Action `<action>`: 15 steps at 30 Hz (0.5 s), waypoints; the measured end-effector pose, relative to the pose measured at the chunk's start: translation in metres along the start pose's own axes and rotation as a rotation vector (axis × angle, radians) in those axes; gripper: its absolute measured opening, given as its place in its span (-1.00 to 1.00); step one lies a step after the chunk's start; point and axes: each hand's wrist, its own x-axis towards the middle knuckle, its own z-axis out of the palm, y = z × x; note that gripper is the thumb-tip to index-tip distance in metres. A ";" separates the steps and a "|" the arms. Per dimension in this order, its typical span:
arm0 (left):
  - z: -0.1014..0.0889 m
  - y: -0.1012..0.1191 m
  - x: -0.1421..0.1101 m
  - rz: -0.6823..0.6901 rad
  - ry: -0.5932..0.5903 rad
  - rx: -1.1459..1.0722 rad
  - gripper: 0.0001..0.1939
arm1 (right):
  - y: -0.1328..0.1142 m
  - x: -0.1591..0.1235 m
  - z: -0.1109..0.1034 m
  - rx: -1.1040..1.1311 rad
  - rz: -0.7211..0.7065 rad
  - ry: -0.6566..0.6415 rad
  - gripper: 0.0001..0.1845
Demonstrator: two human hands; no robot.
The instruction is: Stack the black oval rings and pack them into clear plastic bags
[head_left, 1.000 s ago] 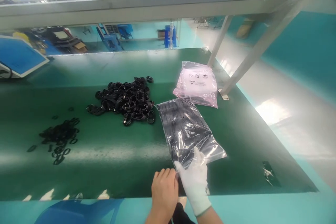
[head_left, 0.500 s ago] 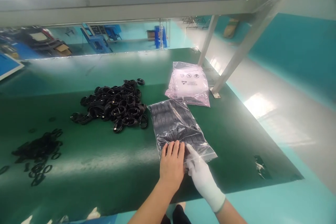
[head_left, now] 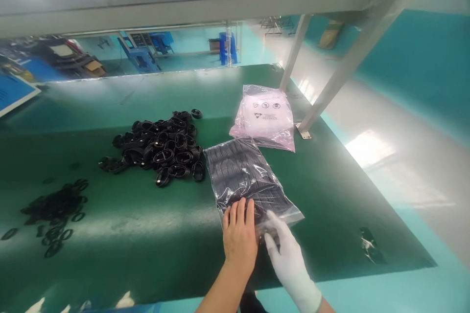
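Clear bag: in the head view, we see a clear plastic bag full of ribbed black pieces in rows (head_left: 238, 166) lying flat on the glossy green tabletop (head_left: 154, 259), near its front edge.
Filling: we judge it mostly done, as dark rows take up nearly the whole bag; whether its near end is sealed, we cannot tell.
Loose coils: a heap of coiled black cables (head_left: 161, 144) lies outside the bag, just beside its far-left corner, and a smaller heap of thin black rings (head_left: 55, 205) sits well apart to the left; neither is bagged.
Bag's direction: its long axis runs away from us, far end slanting left, near end pointing at us and slightly right.
Pink bag: a translucent pink plastic bag with black print (head_left: 262, 112) lies just beyond.
Bare left hand: our bare left hand (head_left: 239, 239) rests over the near end, fingers extended, clenching nothing we can see.
Gloved right hand: our white-gloved right hand (head_left: 290, 257) is at the near edge, thumb and forefinger parted; whether it pinches the film, we cannot tell.
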 end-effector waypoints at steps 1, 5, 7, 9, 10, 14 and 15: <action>-0.004 -0.002 -0.010 -0.003 0.007 -0.006 -0.42 | 0.003 -0.004 -0.001 -0.063 -0.062 0.007 -0.58; -0.009 -0.013 -0.057 -0.212 0.097 0.005 -0.55 | 0.009 -0.016 0.000 -0.331 -0.337 -0.113 -0.62; -0.005 -0.017 -0.069 -0.339 0.070 -0.002 -0.64 | 0.005 -0.015 0.005 -0.432 -0.416 -0.178 -0.55; -0.001 -0.020 -0.071 -0.408 -0.017 -0.032 -0.78 | -0.001 -0.010 0.012 -0.500 -0.420 -0.194 -0.55; 0.000 -0.021 -0.069 -0.429 -0.055 -0.044 -0.83 | -0.003 -0.007 0.015 -0.521 -0.406 -0.191 -0.59; 0.000 -0.023 -0.060 -0.463 -0.104 -0.038 -0.73 | -0.007 0.002 0.021 -0.564 -0.362 -0.156 -0.73; -0.001 -0.023 -0.060 -0.462 -0.101 -0.034 -0.73 | -0.008 0.002 0.022 -0.568 -0.370 -0.146 -0.74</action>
